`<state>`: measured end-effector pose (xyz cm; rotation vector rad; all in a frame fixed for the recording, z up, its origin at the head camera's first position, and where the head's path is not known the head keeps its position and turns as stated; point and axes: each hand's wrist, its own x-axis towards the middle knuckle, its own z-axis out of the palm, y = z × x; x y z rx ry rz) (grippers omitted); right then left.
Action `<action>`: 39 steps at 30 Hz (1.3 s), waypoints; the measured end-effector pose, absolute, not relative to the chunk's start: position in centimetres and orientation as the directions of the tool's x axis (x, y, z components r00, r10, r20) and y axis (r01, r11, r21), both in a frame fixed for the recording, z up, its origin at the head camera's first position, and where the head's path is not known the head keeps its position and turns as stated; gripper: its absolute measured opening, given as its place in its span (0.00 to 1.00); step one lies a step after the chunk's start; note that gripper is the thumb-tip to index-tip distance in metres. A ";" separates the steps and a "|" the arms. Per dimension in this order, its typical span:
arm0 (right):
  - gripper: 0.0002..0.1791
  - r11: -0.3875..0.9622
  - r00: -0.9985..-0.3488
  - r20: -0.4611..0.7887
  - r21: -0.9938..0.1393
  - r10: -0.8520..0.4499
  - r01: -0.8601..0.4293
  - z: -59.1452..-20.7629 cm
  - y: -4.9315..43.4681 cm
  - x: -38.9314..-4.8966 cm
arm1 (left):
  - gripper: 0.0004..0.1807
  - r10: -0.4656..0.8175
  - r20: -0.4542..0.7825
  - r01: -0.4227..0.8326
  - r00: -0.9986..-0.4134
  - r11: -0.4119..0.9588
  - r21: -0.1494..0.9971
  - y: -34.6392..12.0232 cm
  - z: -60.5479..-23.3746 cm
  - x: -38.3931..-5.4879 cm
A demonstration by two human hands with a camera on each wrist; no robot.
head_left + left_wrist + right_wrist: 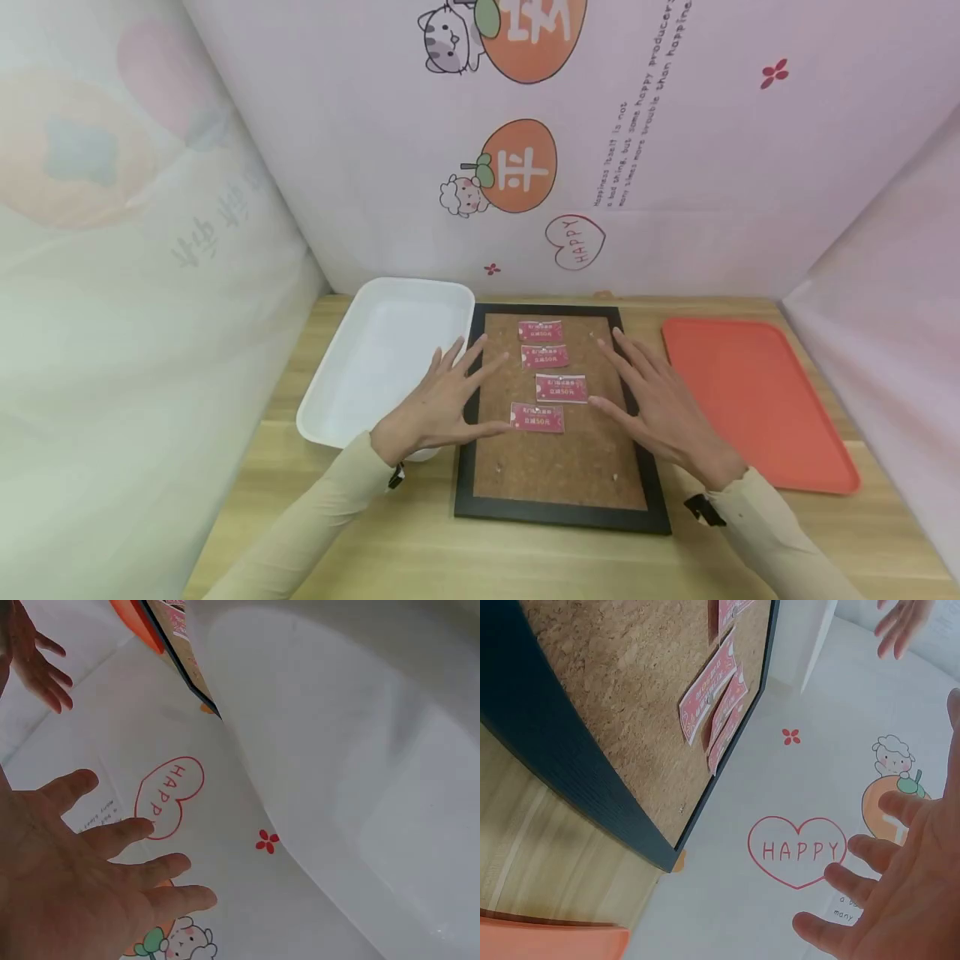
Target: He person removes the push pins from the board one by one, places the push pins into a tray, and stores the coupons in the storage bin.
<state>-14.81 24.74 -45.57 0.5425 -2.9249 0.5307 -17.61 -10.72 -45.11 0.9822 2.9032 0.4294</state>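
A cork board (562,467) with a black frame lies on the wooden table. Several pink paper coupons (537,417) are fixed to it in a rough column, each with a small pin at its upper edge. My left hand (442,400) is held above the board's left edge with fingers spread, holding nothing. Over the right edge, my right hand (660,408) is likewise spread and holds nothing. In the right wrist view the coupons (709,690) stand out slightly from the cork, and the right hand (907,877) is apart from them. Loose pins sit near the board's corners.
A white tray (330,417) stands left of the board, partly under the left hand. A red tray (757,400) lies to the right. Printed white cloth (375,167) rises behind the table and along both sides.
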 end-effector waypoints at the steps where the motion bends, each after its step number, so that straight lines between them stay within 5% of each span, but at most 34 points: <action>1: 0.48 0.875 -0.929 0.176 -0.316 -0.327 -0.368 -45.6 24.7 -14.8 | 0.57 0.602 0.040 0.588 -0.798 0.762 0.272 -10.6 -45.1 -17.5; 11: 0.48 0.870 -0.917 0.182 -0.296 -0.356 -0.396 -45.9 24.1 -14.5 | 0.56 0.618 0.037 0.596 -0.785 0.737 0.320 -9.0 -45.1 -16.3; 27: 0.34 0.764 -0.931 0.133 -0.539 -0.339 -0.355 -47.3 23.2 -15.8 | 0.47 0.565 0.101 0.545 -0.819 0.710 0.445 -5.8 -47.0 -14.5; 33: 0.27 0.672 -0.947 0.069 -0.689 -0.313 -0.273 -48.5 22.1 -15.7 | 0.42 0.476 0.068 0.437 -0.877 0.729 0.527 -5.0 -48.2 -14.3; 39: 0.19 0.635 -0.948 0.114 -0.718 -0.296 -0.285 -50.0 21.0 -15.8 | 0.40 0.383 -0.035 0.282 -0.923 0.736 0.615 -4.3 -49.3 -14.3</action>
